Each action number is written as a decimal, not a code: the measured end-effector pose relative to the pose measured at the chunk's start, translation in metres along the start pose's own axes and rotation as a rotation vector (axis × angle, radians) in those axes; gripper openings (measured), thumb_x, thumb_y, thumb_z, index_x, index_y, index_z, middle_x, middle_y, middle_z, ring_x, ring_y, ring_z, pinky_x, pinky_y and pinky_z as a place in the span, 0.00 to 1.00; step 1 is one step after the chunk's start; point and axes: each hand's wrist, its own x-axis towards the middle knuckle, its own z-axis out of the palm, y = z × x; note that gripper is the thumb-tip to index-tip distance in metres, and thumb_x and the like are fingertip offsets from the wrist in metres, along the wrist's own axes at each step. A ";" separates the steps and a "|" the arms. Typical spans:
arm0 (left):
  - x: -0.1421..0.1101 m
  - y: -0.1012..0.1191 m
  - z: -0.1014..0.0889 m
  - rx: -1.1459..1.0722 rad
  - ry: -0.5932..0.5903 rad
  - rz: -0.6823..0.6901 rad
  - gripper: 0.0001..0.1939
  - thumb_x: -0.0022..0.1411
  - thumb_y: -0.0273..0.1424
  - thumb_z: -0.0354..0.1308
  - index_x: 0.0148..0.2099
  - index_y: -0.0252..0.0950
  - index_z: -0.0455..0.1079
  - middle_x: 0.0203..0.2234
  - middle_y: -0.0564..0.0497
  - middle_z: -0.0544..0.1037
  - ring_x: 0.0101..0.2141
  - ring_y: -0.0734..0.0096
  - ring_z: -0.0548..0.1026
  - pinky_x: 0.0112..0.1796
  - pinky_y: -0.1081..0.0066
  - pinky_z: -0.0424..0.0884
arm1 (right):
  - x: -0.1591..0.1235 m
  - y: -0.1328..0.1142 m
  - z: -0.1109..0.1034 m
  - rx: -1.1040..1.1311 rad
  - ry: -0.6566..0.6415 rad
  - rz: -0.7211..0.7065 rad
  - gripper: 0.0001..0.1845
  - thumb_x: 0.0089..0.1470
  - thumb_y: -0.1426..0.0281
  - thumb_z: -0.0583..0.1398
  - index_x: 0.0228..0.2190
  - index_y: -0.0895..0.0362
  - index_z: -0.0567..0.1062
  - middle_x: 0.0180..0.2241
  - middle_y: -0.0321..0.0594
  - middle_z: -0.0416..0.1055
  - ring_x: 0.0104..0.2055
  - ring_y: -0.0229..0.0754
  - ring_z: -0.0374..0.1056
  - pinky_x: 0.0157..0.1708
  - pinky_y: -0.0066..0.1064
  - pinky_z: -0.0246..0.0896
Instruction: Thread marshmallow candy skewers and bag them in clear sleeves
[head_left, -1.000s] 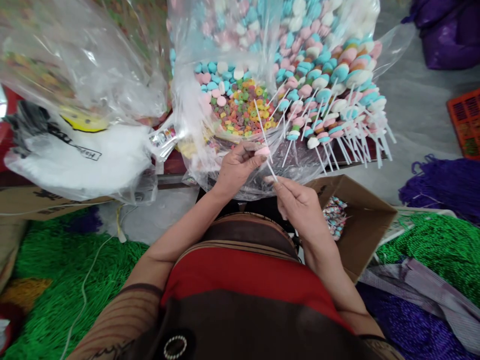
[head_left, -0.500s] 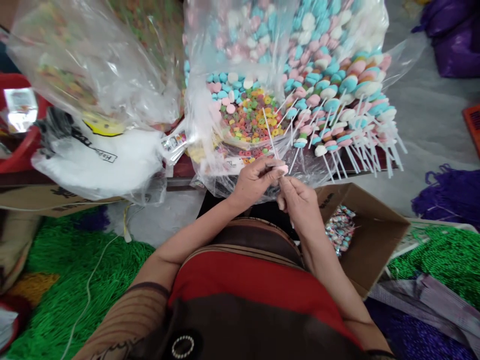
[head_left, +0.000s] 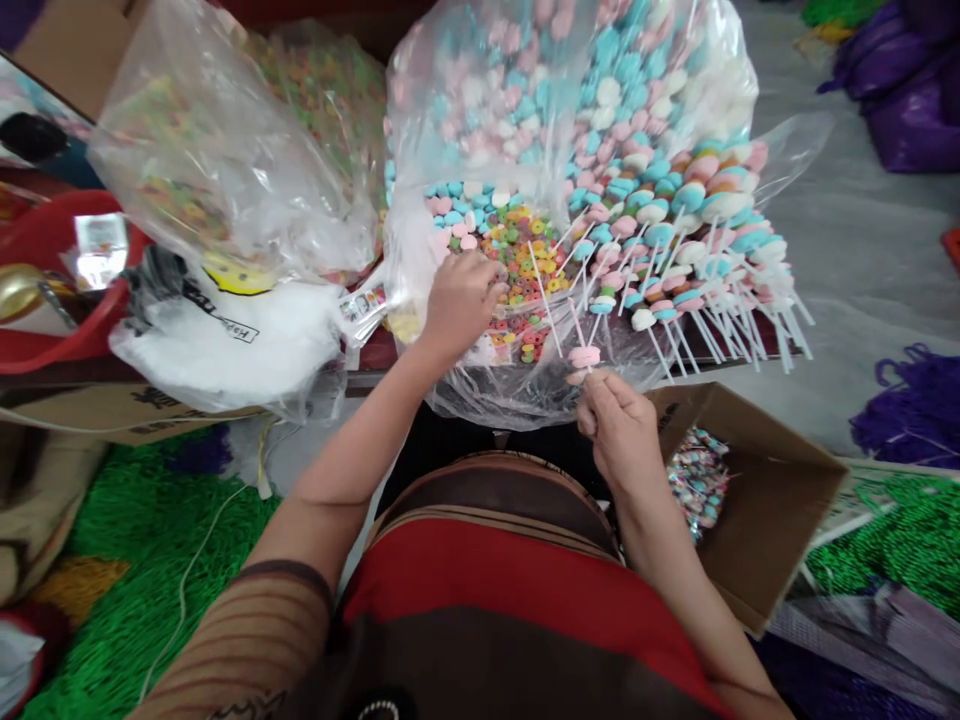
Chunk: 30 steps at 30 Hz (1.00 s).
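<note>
My right hand [head_left: 616,412] pinches a thin white stick just under a pink marshmallow [head_left: 584,357], and the upper end of the stick points up above it. Over the edge of a pile of coloured candy rings [head_left: 529,255] is my left hand [head_left: 463,298], its fingers curled down; whatever lies between the fingertips is hidden. Blue, pink and white marshmallows [head_left: 457,205] lie just behind the rings. To the right, many finished-looking marshmallow skewers [head_left: 675,270] are heaped with their white sticks toward me. One bare stick [head_left: 545,300] leans between my hands.
A large clear bag of marshmallows [head_left: 517,90] stands at the back. On the left are a bag of candy rings [head_left: 225,150], white plastic bags [head_left: 247,345] and a red basin [head_left: 45,340]. An open cardboard box [head_left: 780,500] with wrapped sweets sits low right, near green strands [head_left: 892,530].
My left hand has left the pink marshmallow and moved left and up to the candy rings. My right hand keeps hold of the stick, slightly lower and further right in view.
</note>
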 end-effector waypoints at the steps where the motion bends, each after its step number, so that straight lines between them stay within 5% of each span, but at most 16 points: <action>1: 0.008 -0.008 -0.004 0.122 -0.034 -0.004 0.09 0.64 0.37 0.66 0.43 0.39 0.80 0.46 0.40 0.79 0.55 0.46 0.69 0.59 0.55 0.60 | -0.001 0.000 0.000 0.009 -0.002 0.001 0.18 0.60 0.53 0.63 0.31 0.55 0.76 0.14 0.24 0.53 0.16 0.31 0.47 0.18 0.27 0.39; 8: 0.037 -0.027 -0.011 0.572 -0.258 0.012 0.12 0.68 0.31 0.54 0.42 0.37 0.81 0.45 0.38 0.79 0.52 0.44 0.72 0.55 0.50 0.61 | -0.002 -0.002 0.001 0.064 0.007 0.001 0.19 0.59 0.52 0.64 0.31 0.55 0.76 0.14 0.23 0.53 0.16 0.30 0.45 0.18 0.26 0.38; 17: 0.056 -0.029 -0.013 0.527 -0.267 -0.030 0.06 0.57 0.24 0.61 0.28 0.35 0.75 0.32 0.40 0.79 0.46 0.46 0.76 0.52 0.54 0.64 | -0.007 0.003 0.004 0.032 -0.020 0.006 0.19 0.60 0.52 0.63 0.31 0.55 0.76 0.14 0.24 0.54 0.17 0.31 0.47 0.19 0.26 0.39; 21: 0.051 -0.032 -0.020 0.241 -0.173 -0.102 0.06 0.53 0.24 0.62 0.25 0.37 0.72 0.26 0.47 0.77 0.38 0.57 0.75 0.45 0.63 0.67 | -0.006 0.003 0.003 0.012 -0.037 -0.004 0.19 0.61 0.52 0.62 0.31 0.55 0.76 0.15 0.24 0.54 0.17 0.31 0.48 0.20 0.27 0.40; 25: 0.037 -0.026 -0.019 -0.369 -0.012 -0.274 0.04 0.58 0.28 0.62 0.30 0.37 0.72 0.25 0.53 0.77 0.29 0.71 0.73 0.36 0.72 0.68 | 0.001 -0.002 0.012 -0.009 -0.098 -0.020 0.19 0.61 0.52 0.61 0.33 0.56 0.77 0.15 0.25 0.54 0.17 0.32 0.48 0.20 0.27 0.41; 30: 0.010 -0.012 0.001 -0.999 -0.048 -0.465 0.05 0.61 0.31 0.64 0.38 0.36 0.72 0.30 0.52 0.81 0.31 0.74 0.80 0.32 0.74 0.73 | 0.014 -0.009 0.032 -0.031 -0.171 -0.031 0.19 0.60 0.52 0.61 0.34 0.55 0.78 0.15 0.25 0.54 0.17 0.32 0.48 0.19 0.27 0.41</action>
